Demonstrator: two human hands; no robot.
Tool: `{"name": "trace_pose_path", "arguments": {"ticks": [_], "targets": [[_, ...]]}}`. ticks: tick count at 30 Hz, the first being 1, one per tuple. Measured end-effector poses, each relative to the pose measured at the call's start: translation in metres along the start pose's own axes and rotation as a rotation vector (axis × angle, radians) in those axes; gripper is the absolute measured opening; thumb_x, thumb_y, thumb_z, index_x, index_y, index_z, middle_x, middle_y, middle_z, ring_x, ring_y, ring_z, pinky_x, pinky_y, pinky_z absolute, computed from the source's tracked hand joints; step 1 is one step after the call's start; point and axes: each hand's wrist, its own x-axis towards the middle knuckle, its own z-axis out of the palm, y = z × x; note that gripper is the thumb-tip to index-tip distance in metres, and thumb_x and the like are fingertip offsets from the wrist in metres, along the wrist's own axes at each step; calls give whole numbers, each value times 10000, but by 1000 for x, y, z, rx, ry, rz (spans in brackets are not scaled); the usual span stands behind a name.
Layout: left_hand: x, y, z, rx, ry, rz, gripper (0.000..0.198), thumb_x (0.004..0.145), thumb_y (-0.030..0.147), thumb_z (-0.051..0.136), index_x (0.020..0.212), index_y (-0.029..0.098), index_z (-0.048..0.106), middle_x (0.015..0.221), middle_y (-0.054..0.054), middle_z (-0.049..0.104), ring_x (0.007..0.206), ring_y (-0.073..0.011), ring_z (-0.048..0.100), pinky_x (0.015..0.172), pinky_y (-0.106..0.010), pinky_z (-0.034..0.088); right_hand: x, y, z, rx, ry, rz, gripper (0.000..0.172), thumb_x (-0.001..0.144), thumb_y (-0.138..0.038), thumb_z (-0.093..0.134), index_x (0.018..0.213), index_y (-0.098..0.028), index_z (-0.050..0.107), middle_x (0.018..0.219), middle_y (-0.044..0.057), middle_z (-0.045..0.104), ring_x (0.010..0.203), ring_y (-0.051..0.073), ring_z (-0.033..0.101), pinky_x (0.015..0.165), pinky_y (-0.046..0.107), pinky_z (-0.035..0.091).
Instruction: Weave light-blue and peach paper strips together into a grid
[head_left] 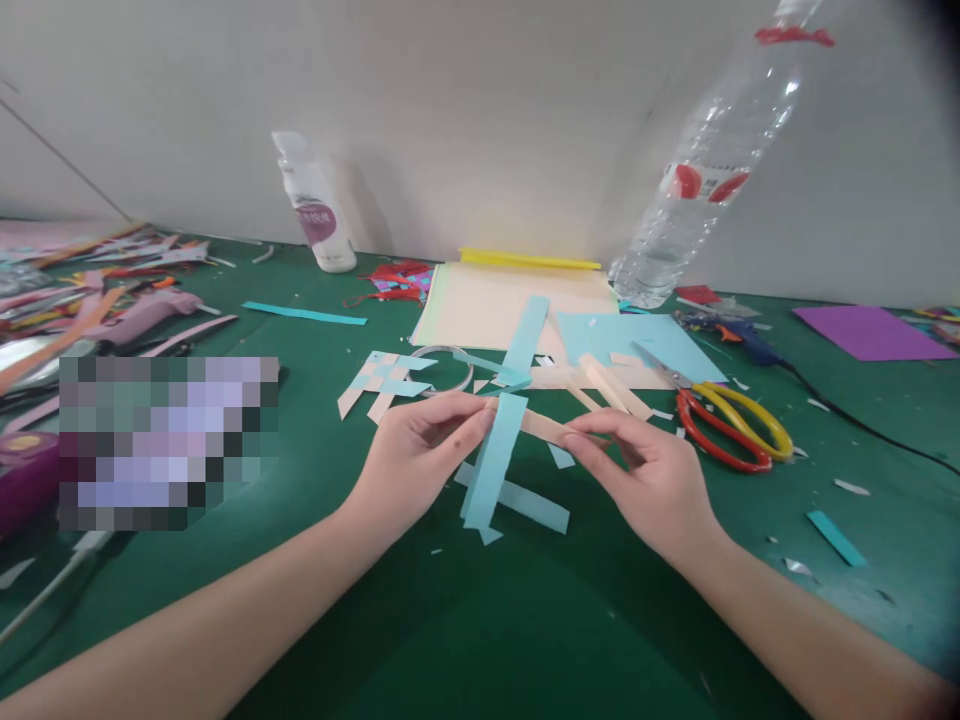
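Thumb and fingers of my left hand (427, 455) pinch a folded light-blue paper strip (497, 465) just above the table. A peach paper strip (546, 428) crosses it near the top, and my right hand (649, 470) grips that strip's right end between thumb and fingertips. Another blue strip (534, 505) lies beneath, on the green table (480, 620). Beyond my left hand sits a small woven piece of blue and peach strips (382, 373), beside a clear ring (469, 376). More peach strips (615, 385) lie behind my hands.
Red-and-yellow-handled scissors (724, 450) lie right of my right hand. A water bottle (705, 190) and a white bottle (315, 210) stand by the wall. A glue gun (750, 338) trails a cord on the right. Left are a blurred-out object (169, 445) and a strip pile (97, 290).
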Motion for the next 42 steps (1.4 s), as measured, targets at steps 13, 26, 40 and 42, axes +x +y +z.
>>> {"name": "trace_pose_path", "arguments": {"ticks": [13,26,40,42], "targets": [[3,3,-1,72,-137,-179,170,707,334,704,804,195,721,714,-27,735,615,-174,683,492,-226,558,3,6,0,253,8,206,127,815,-303,596,818,-195,662,648,-8,617,540,95,561,504,212,490],[5,-3,-3,74,-140,-145,125,761,314,659,715,204,697,584,5,659,459,-94,555,389,-187,439,4,10,2,461,36,312,152,797,-311,613,759,-169,650,568,-19,574,456,74,490,460,226,443],[2,4,-3,-319,-275,-251,394,897,452,431,956,161,689,833,-85,728,720,-192,694,680,-309,566,0,11,0,716,-122,259,90,796,-238,630,736,-179,660,517,-39,572,420,60,481,399,188,389],[1,6,-3,-365,-307,-309,356,860,445,513,959,147,679,775,-78,728,682,-187,693,645,-286,559,0,10,-1,713,-178,272,95,792,-235,637,720,-179,664,514,-39,576,414,54,474,395,182,383]]}}
